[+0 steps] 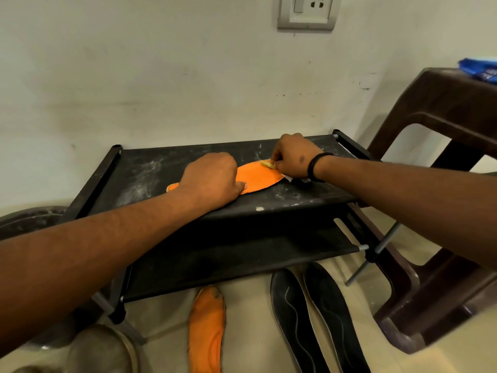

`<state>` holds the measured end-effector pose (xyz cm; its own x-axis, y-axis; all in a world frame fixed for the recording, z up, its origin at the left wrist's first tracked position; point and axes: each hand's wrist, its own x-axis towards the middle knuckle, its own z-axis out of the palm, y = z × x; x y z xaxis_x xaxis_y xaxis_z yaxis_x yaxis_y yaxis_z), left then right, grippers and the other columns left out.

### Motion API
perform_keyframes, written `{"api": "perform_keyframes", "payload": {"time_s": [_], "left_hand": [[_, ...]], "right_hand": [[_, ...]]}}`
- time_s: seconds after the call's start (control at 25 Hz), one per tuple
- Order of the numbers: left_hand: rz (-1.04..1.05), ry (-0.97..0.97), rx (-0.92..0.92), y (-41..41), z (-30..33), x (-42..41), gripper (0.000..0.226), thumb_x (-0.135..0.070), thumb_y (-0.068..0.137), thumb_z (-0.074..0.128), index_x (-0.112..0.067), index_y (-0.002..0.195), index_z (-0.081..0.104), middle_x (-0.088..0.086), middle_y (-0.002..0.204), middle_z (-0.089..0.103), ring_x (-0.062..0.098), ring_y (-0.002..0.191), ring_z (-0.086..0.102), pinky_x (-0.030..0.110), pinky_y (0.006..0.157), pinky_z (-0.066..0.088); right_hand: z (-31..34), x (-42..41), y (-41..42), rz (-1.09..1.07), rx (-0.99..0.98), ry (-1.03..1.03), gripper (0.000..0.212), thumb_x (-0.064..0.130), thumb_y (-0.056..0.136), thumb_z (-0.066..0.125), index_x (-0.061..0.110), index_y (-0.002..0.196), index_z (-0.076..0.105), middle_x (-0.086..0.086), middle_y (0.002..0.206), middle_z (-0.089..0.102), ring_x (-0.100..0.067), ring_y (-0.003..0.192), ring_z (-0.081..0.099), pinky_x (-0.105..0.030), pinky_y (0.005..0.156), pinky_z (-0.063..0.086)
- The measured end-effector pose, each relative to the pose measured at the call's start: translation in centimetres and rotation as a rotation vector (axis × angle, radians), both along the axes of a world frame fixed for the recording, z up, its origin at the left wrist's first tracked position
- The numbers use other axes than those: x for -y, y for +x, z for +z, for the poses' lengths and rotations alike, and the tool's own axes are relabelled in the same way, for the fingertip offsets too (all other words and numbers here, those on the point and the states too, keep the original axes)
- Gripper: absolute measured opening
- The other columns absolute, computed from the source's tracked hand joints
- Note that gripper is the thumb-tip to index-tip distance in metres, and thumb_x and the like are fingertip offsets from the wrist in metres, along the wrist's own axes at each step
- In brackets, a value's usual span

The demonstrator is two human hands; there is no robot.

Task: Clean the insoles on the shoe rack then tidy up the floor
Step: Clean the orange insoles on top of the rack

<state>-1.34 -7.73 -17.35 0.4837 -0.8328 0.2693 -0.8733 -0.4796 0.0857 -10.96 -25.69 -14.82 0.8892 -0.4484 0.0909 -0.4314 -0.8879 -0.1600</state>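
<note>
An orange insole [256, 176] lies flat on the top shelf of the black shoe rack [139, 168]. My left hand [212, 179] presses down on its middle, thumb on the near edge. My right hand [293, 156] grips a small brush with yellowish bristles [267, 164] against the insole's right end; most of the brush is hidden under the hand. White powder is smeared over the shelf fabric. On the floor in front of the rack lie a second orange insole [207, 329] and two black insoles [320, 316].
A dark brown plastic stool [441, 125] stands right of the rack, with a blue packet [481, 70] on top. Round metal vessels [102, 351] sit on the floor at lower left. A wall with a switch socket [306, 12] is directly behind the rack.
</note>
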Motion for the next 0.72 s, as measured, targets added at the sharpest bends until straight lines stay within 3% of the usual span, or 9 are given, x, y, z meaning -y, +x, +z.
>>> {"api": "perform_keyframes", "payload": {"time_s": [0.28, 0.52, 0.64, 0.72], "left_hand": [[0.012, -0.023, 0.002, 0.3, -0.2, -0.1, 0.035, -0.044, 0.085, 0.067, -0.019, 0.065, 0.053, 0.002, 0.082, 0.061, 0.022, 0.076, 0.057, 0.033, 0.059, 0.037], [0.005, -0.002, -0.015, -0.1, 0.2, -0.2, 0.044, -0.045, 0.088, 0.067, -0.021, 0.057, 0.047, -0.002, 0.064, 0.05, 0.021, 0.071, 0.054, 0.033, 0.059, 0.037], [0.028, -0.003, -0.001, -0.3, 0.4, -0.4, 0.044, -0.044, 0.088, 0.065, -0.02, 0.058, 0.044, -0.001, 0.061, 0.046, 0.023, 0.065, 0.05, 0.032, 0.058, 0.037], [0.035, -0.008, -0.002, -0.5, 0.5, -0.4, 0.045, -0.044, 0.089, 0.063, -0.021, 0.059, 0.04, -0.001, 0.061, 0.044, 0.023, 0.061, 0.048, 0.032, 0.058, 0.036]], "right_hand": [[-0.6, -4.8, 0.6, 0.218, -0.008, 0.091, 0.019, 0.012, 0.085, 0.062, 0.011, 0.098, 0.077, -0.005, 0.1, 0.074, -0.02, 0.093, 0.067, -0.035, 0.087, 0.055], [0.0, -2.4, 1.7, 0.043, -0.04, -0.089, 0.018, 0.02, 0.087, 0.061, 0.017, 0.1, 0.072, -0.008, 0.106, 0.07, -0.028, 0.093, 0.065, -0.037, 0.08, 0.055], [-0.2, -4.6, 2.4, 0.142, -0.049, 0.004, 0.013, 0.012, 0.084, 0.06, 0.011, 0.084, 0.073, -0.006, 0.087, 0.071, -0.023, 0.079, 0.064, -0.031, 0.071, 0.053], [0.1, -5.8, 2.2, 0.216, -0.087, 0.061, 0.02, 0.007, 0.084, 0.06, 0.016, 0.067, 0.067, 0.0, 0.071, 0.064, -0.014, 0.066, 0.057, -0.023, 0.059, 0.043]]}}
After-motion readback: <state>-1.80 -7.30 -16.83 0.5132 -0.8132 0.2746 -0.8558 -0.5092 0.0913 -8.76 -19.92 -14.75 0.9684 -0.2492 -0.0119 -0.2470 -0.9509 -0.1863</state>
